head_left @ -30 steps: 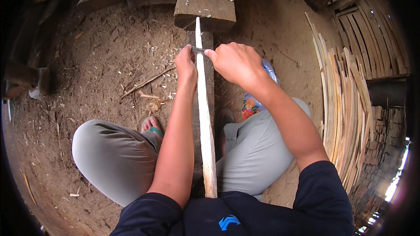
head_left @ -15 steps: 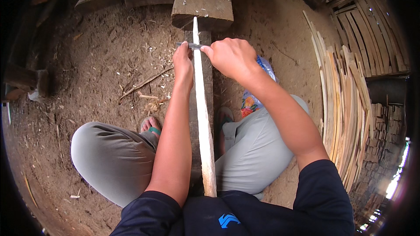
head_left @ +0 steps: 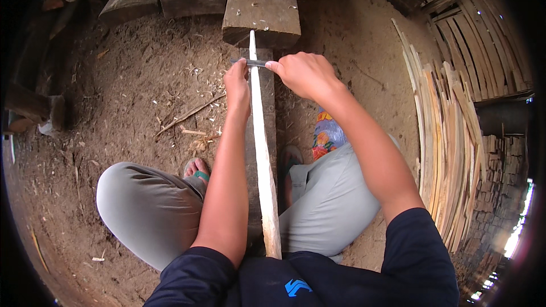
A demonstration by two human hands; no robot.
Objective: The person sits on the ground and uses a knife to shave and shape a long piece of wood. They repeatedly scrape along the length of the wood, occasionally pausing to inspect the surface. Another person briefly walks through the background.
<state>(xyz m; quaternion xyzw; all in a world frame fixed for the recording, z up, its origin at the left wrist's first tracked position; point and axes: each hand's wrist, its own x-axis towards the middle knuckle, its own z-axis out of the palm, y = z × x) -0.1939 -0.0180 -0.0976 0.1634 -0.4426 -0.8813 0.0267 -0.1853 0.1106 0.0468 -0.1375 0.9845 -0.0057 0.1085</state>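
The head-worn fisheye looks down past the forearms (head_left: 226, 176) at the fingers (head_left: 239, 70).

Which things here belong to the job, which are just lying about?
In use:
metal blade, ends held by left hand and right hand
pale tapered wooden stick under it
wooden beam beneath the stick

Lying about:
wooden strips at right
floral-print item, maybe a bag
twig
wood shavings

Blade (head_left: 257, 63), left hand (head_left: 238, 88) and right hand (head_left: 307, 75) have shifted slightly toward 12 o'clock along the stick (head_left: 261, 148), nearer its tip.
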